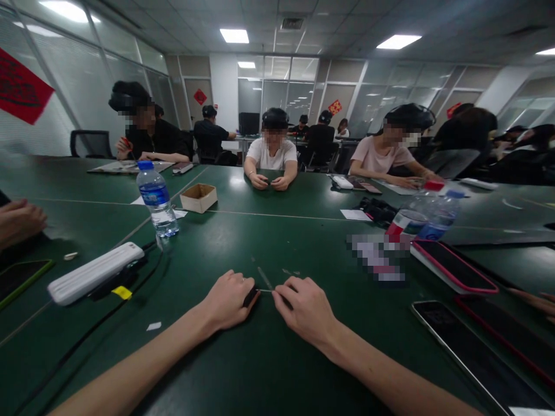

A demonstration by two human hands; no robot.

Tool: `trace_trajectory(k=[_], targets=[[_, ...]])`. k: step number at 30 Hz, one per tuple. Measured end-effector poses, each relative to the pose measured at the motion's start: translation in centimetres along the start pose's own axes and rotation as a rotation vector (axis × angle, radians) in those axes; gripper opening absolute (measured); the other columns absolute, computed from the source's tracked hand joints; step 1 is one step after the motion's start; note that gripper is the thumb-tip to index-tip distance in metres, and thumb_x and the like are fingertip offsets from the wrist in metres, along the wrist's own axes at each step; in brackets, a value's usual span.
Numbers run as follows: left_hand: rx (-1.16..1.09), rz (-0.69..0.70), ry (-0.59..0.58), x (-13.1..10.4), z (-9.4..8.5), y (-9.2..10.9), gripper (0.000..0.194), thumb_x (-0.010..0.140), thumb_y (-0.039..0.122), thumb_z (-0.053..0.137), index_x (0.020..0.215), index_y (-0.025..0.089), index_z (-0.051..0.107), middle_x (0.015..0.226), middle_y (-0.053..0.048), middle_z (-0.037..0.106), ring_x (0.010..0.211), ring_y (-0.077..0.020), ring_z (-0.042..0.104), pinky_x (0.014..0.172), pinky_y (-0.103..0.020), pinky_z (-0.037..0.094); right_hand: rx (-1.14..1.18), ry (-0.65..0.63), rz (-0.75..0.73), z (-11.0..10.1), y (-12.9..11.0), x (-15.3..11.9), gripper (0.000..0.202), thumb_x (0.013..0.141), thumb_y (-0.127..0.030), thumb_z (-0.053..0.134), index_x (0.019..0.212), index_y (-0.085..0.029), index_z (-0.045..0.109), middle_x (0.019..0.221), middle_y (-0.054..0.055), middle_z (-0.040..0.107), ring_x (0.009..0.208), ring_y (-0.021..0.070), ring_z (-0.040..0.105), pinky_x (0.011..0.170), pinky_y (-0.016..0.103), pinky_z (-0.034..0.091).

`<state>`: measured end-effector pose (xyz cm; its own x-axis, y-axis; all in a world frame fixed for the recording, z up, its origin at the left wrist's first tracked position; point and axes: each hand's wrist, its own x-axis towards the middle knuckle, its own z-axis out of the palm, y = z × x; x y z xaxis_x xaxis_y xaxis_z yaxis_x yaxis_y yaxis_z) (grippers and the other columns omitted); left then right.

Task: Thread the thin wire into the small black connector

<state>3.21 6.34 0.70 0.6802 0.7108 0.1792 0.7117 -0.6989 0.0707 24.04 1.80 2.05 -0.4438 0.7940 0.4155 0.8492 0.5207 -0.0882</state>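
Near the middle of the green table, my left hand point(229, 297) is closed round a small black object point(250, 297), mostly covered by the fingers. A thin pale strand point(266, 290) runs from it across the short gap to my right hand point(306, 309). The right fingertips are pinched together on the strand's other end. Whether it is a cord, a wire or a strip is too fine to make out. Just beyond the hands, a narrow translucent strip point(264, 278) lies on the tabletop.
A water bottle point(156, 199), an open box point(198, 198) and a white power strip point(97, 271) with a black cable are to the left. Phones point(455, 266), more bottles point(440, 216) and a black bundle point(379, 211) are to the right. People sit across the table.
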Motion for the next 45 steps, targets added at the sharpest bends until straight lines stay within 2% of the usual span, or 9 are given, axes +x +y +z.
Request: trace_trajectory(k=[4, 13, 19, 22, 26, 32, 37, 45], targets=[[0.048, -0.004, -0.010, -0.1, -0.6, 0.5, 0.029, 0.093, 0.033, 0.037, 0.080, 0.017, 0.057, 0.076, -0.010, 0.064, 0.071, -0.0244, 0.061, 0.074, -0.038, 0.042, -0.029, 0.002, 0.003, 0.0, -0.1, -0.1, 0.026, 0.094, -0.027, 0.044, 0.089, -0.018, 0.068, 0.082, 0.004, 0.063, 0.068, 0.0119, 0.053, 0.062, 0.026, 0.034], [0.110, 0.004, -0.038, -0.4, -1.8, 1.4, 0.039, 0.094, 0.037, 0.033, 0.080, 0.014, 0.061, 0.074, -0.013, 0.067, 0.070, -0.0249, 0.064, 0.073, -0.038, 0.044, -0.041, 0.030, -0.022, -0.3, -0.6, -0.5, 0.028, 0.094, -0.025, 0.043, 0.086, -0.017, 0.068, 0.082, 0.005, 0.063, 0.067, 0.0119, 0.053, 0.062, 0.026, 0.034], [0.102, -0.039, 0.021, -0.8, -1.5, 1.5, 0.050, 0.094, 0.047, 0.030, 0.078, 0.014, 0.063, 0.073, -0.014, 0.068, 0.066, -0.0251, 0.065, 0.070, -0.038, 0.048, -0.045, 0.079, -0.062, -0.1, -0.7, -0.6, 0.029, 0.095, -0.026, 0.042, 0.089, -0.018, 0.069, 0.082, 0.005, 0.063, 0.066, 0.0124, 0.054, 0.061, 0.026, 0.035], [0.092, -0.037, 0.031, -1.0, -1.4, 1.4, 0.049, 0.094, 0.045, 0.029, 0.079, 0.014, 0.064, 0.073, -0.014, 0.068, 0.067, -0.0264, 0.065, 0.068, -0.039, 0.048, -0.060, 0.086, -0.074, -0.1, -0.8, -0.7, 0.031, 0.095, -0.027, 0.040, 0.088, -0.018, 0.069, 0.081, 0.005, 0.063, 0.065, 0.0124, 0.053, 0.060, 0.026, 0.034], [0.056, -0.057, 0.030, -1.2, -1.5, 1.4, 0.048, 0.095, 0.045, 0.029, 0.083, 0.014, 0.063, 0.077, -0.016, 0.068, 0.072, -0.0285, 0.066, 0.069, -0.040, 0.048, -0.070, 0.101, -0.082, -0.4, -1.1, -0.7, 0.032, 0.095, -0.030, 0.041, 0.088, -0.018, 0.069, 0.081, 0.006, 0.063, 0.064, 0.0122, 0.052, 0.059, 0.026, 0.033], [0.032, -0.091, 0.001, -1.9, -1.5, 1.8, 0.048, 0.095, 0.047, 0.029, 0.086, 0.014, 0.063, 0.079, -0.015, 0.068, 0.073, -0.0269, 0.066, 0.068, -0.037, 0.048, -0.086, 0.098, -0.051, -0.9, -2.2, -1.1, 0.032, 0.095, -0.029, 0.041, 0.087, -0.017, 0.069, 0.080, 0.005, 0.063, 0.062, 0.0110, 0.051, 0.058, 0.024, 0.033], [0.048, -0.049, 0.024, -2.3, -1.1, 1.8, 0.046, 0.095, 0.046, 0.028, 0.084, 0.015, 0.061, 0.078, -0.013, 0.068, 0.071, -0.0261, 0.066, 0.066, -0.035, 0.048, -0.113, 0.063, -0.053, -1.2, -2.5, -1.5, 0.030, 0.094, -0.029, 0.043, 0.086, -0.018, 0.069, 0.080, 0.004, 0.064, 0.063, 0.0107, 0.052, 0.059, 0.024, 0.033], [0.025, 0.023, -0.007, -2.2, -0.9, 1.5, 0.044, 0.095, 0.050, 0.030, 0.087, 0.017, 0.058, 0.079, -0.010, 0.067, 0.073, -0.0232, 0.064, 0.068, -0.033, 0.047, -0.071, 0.094, -0.123, -1.3, -1.5, -1.8, 0.027, 0.092, -0.029, 0.045, 0.086, -0.019, 0.070, 0.080, 0.003, 0.066, 0.064, 0.0100, 0.053, 0.059, 0.022, 0.034]])
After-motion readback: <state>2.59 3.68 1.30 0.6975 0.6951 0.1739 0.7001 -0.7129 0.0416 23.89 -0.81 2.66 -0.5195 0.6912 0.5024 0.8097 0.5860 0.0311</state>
